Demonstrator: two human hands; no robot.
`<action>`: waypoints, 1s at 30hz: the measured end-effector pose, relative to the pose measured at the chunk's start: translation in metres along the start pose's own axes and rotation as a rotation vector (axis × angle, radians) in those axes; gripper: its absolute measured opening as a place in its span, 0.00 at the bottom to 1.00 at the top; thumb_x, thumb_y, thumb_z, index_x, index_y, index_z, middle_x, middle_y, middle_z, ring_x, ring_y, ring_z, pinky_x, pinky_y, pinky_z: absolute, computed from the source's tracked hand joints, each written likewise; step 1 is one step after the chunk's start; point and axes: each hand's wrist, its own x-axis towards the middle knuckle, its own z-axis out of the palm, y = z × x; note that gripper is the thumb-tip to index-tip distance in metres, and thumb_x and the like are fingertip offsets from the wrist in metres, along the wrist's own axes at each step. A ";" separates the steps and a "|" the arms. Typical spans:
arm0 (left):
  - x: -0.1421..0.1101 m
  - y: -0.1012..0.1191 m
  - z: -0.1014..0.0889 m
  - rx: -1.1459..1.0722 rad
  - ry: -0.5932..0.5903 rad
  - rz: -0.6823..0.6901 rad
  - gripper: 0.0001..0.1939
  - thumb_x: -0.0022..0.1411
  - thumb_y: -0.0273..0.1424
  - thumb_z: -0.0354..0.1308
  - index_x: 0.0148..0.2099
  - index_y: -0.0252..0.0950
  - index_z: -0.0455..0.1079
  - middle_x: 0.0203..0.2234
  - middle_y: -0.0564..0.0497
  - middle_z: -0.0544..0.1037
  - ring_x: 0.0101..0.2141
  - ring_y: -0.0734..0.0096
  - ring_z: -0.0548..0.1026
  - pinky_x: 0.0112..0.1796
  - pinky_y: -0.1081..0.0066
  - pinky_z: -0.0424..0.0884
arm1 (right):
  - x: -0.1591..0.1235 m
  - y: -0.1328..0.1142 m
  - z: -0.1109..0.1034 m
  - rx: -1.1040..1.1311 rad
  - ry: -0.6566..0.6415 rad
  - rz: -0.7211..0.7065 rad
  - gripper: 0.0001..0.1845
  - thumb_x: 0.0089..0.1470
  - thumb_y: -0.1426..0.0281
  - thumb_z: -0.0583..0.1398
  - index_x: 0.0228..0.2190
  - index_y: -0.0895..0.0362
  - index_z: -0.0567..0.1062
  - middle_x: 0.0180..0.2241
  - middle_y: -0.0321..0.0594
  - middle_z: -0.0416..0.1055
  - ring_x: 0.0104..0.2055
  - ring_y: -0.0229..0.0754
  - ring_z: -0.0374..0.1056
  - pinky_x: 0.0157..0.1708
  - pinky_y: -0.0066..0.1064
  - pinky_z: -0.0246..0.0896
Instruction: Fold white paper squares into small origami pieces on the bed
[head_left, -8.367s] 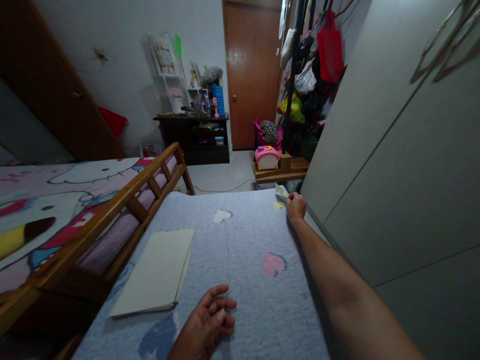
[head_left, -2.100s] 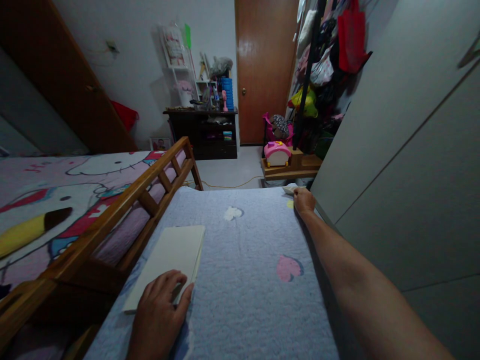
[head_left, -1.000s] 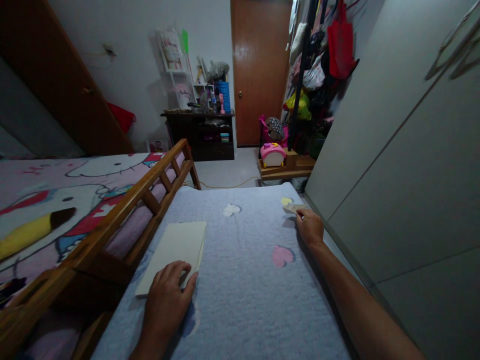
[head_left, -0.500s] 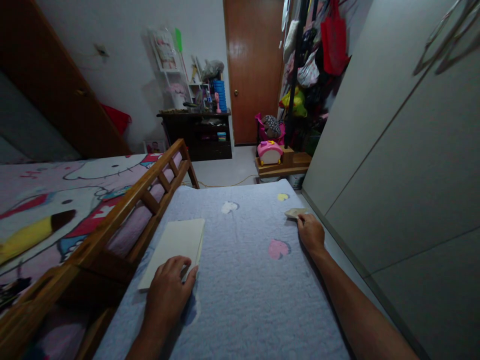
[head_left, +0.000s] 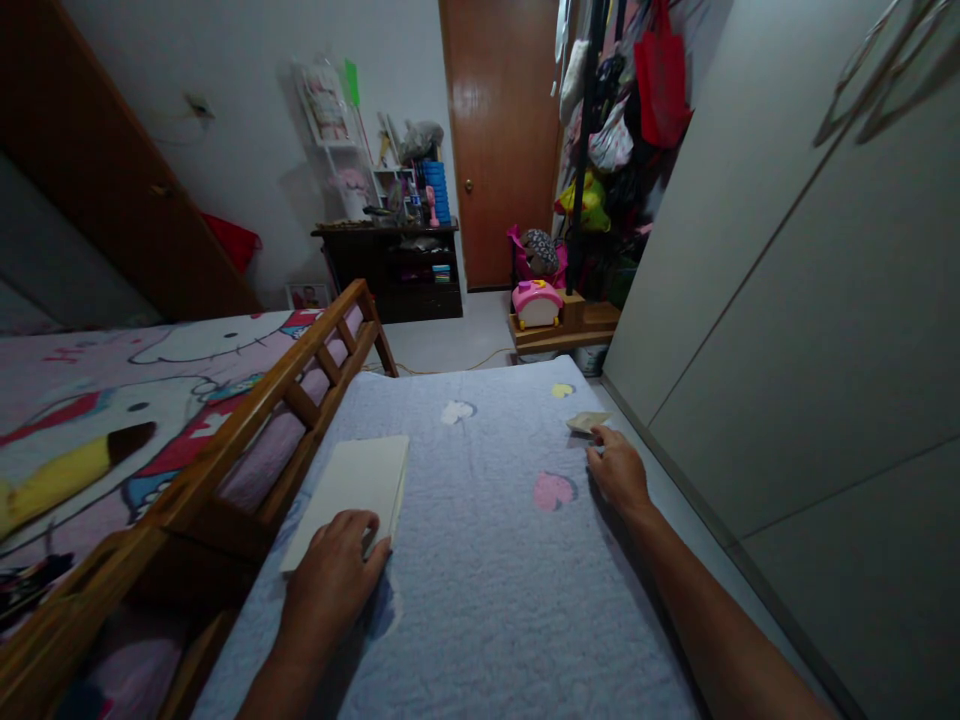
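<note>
A pale, plain-covered book lies closed on the bed at the left. My left hand rests over its near right corner, fingers lightly bent and the thumb apart from them. Toward the far right of the bed lies a small flat beige piece, perhaps folded paper or a packet; its kind is unclear. My right hand is just at its near edge, the index fingertip touching or almost touching it, with the thumb spread away below.
A blue quilted bed cover with heart prints lies beneath both hands. On the left, a wooden rail borders another bed with a cartoon sheet. A grey wardrobe stands along the right. Beyond are a dark cabinet and a pink toy case.
My right thumb and index finger have parted from their pinch on the beige piece, which stays on the bed. My left hand stays on the book. The view has shifted slightly.
</note>
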 end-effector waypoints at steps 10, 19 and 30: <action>0.003 0.008 -0.007 0.126 -0.066 -0.024 0.10 0.63 0.33 0.51 0.40 0.35 0.71 0.40 0.44 0.77 0.41 0.59 0.75 0.43 0.65 0.67 | -0.073 -0.094 -0.001 0.244 -0.347 -0.244 0.13 0.56 0.68 0.61 0.44 0.57 0.76 0.39 0.42 0.77 0.40 0.43 0.72 0.42 0.32 0.62; 0.002 0.027 -0.013 0.285 -0.059 -0.094 0.13 0.65 0.26 0.46 0.34 0.35 0.73 0.35 0.43 0.79 0.38 0.59 0.78 0.36 0.67 0.67 | -0.096 -0.109 0.057 0.324 -0.180 -0.364 0.12 0.55 0.79 0.58 0.41 0.59 0.76 0.41 0.46 0.73 0.45 0.46 0.66 0.48 0.36 0.61; -0.004 0.016 -0.003 0.137 0.051 -0.089 0.17 0.68 0.28 0.44 0.34 0.36 0.73 0.34 0.45 0.79 0.38 0.60 0.77 0.40 0.67 0.68 | -0.092 -0.098 0.057 0.348 -0.215 -0.461 0.10 0.57 0.78 0.56 0.36 0.56 0.76 0.39 0.44 0.70 0.43 0.45 0.64 0.46 0.36 0.60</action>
